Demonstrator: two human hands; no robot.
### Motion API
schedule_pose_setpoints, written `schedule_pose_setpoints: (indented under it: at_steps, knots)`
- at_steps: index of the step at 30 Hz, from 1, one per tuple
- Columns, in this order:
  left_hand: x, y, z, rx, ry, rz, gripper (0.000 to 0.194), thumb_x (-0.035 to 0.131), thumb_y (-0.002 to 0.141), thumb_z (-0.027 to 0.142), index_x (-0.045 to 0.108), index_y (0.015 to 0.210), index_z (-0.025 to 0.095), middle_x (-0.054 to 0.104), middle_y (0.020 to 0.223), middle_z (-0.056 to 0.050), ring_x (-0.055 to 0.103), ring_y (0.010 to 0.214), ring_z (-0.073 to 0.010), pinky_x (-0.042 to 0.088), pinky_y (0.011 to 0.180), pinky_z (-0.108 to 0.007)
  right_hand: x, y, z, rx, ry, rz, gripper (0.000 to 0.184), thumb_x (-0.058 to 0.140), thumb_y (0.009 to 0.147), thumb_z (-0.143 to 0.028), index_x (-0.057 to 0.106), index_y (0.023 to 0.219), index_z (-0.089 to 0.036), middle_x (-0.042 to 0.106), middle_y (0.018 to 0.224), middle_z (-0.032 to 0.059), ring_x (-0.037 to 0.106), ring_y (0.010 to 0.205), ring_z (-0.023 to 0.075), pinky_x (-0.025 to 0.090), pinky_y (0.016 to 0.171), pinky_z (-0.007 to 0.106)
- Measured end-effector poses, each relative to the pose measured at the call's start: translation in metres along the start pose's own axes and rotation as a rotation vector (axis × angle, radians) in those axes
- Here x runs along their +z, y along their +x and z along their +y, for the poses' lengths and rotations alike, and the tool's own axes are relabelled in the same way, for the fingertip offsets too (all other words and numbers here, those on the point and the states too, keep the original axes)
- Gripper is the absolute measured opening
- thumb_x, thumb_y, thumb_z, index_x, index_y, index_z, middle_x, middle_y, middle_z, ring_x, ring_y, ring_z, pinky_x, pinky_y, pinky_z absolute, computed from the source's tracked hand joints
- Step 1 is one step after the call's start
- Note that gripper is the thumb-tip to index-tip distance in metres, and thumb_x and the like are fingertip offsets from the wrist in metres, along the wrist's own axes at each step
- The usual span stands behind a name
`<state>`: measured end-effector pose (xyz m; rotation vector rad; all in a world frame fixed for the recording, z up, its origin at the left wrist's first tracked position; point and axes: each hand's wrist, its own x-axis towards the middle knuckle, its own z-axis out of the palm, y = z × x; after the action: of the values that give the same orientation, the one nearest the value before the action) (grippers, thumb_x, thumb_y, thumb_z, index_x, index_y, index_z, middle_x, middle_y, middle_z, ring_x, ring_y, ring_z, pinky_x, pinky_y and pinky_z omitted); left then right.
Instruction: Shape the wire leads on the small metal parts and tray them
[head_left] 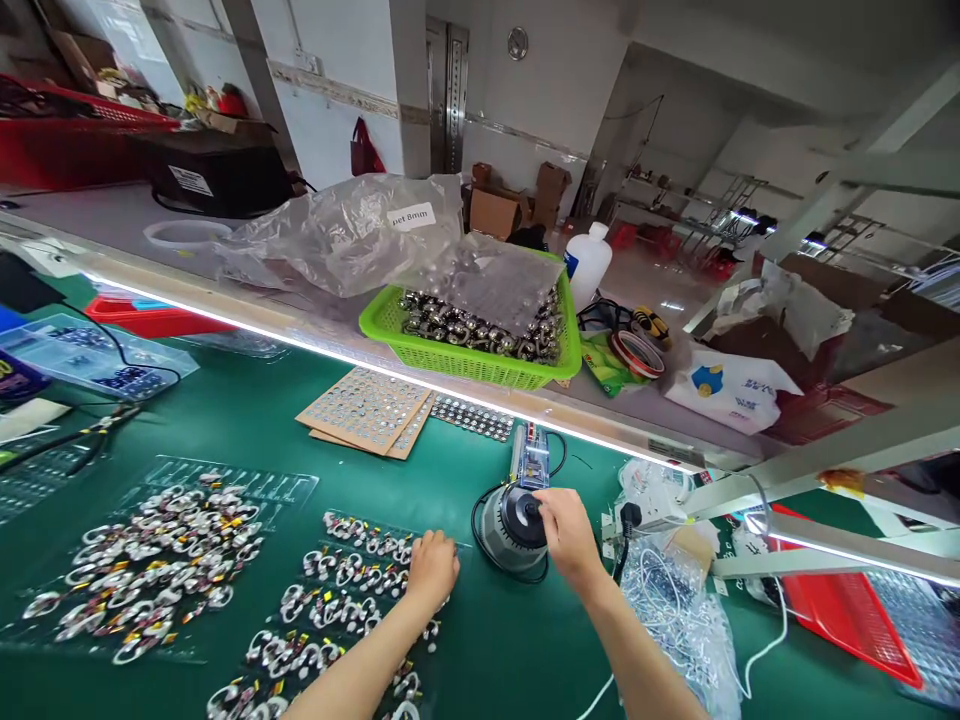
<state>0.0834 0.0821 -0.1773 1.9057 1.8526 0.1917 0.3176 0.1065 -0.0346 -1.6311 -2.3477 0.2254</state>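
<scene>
My right hand (571, 535) is closed in a pinch at the black round top (519, 518) of a grey many-sided device (504, 548). Its fingertips are beside a small dark knob there; what they hold, if anything, is too small to make out. Further left, my left hand (433, 568) rests with curled fingers at the right end of rows of small parts with white wire loops (352, 572). The fingertips are hidden beneath the hand. Those rows lie in a clear tray on the green mat (517, 640). Behind the device stands a small blue-and-clear unit (531, 455).
A heap of similar looped parts (161, 560) lies to the left. Brown boards with small discs (367, 408) sit under the shelf. On the shelf is a green basket (472, 365) of metal parts. Bagged white cables (667, 610) and a red tray (840, 600) lie right.
</scene>
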Motion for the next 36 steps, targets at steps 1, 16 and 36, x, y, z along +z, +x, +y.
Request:
schedule_pose_setpoints:
  at_steps: [1, 16, 36]
  knots:
    - [-0.002, -0.001, -0.001, 0.005, -0.028, 0.007, 0.018, 0.053, 0.079, 0.015, 0.071, 0.079, 0.017, 0.066, 0.095, -0.014, 0.052, 0.102, -0.0314, 0.031, 0.093, -0.044, 0.007, -0.011, 0.0, 0.035, 0.017, 0.041, 0.039, 0.032, 0.096, -0.013, 0.057, 0.125, -0.02, 0.063, 0.119, 0.0103, 0.051, 0.11, 0.0239, 0.042, 0.088, 0.036]
    - [-0.084, -0.077, 0.046, 0.028, -0.87, -0.098, 0.029, 0.054, 0.087, 0.041, 0.068, 0.093, 0.016, 0.075, 0.101, -0.009, 0.07, 0.087, -0.0209, 0.054, 0.077, -0.03, 0.006, -0.113, -0.079, 0.425, 0.886, 0.193, 0.048, 0.05, 0.094, -0.032, 0.042, 0.141, -0.023, 0.068, 0.116, 0.0102, 0.063, 0.105, 0.0234, 0.05, 0.091, 0.038]
    - [-0.131, -0.193, 0.088, -0.272, -1.785, -0.341, 0.029, 0.084, 0.066, 0.029, 0.065, 0.078, 0.01, 0.074, 0.08, -0.008, 0.07, 0.075, -0.0161, 0.056, 0.073, -0.025, -0.019, -0.184, -0.161, 0.616, 1.621, 0.191, 0.041, 0.073, 0.081, -0.036, 0.06, 0.119, -0.025, 0.071, 0.103, 0.0051, 0.067, 0.092, 0.0188, 0.053, 0.082, 0.032]
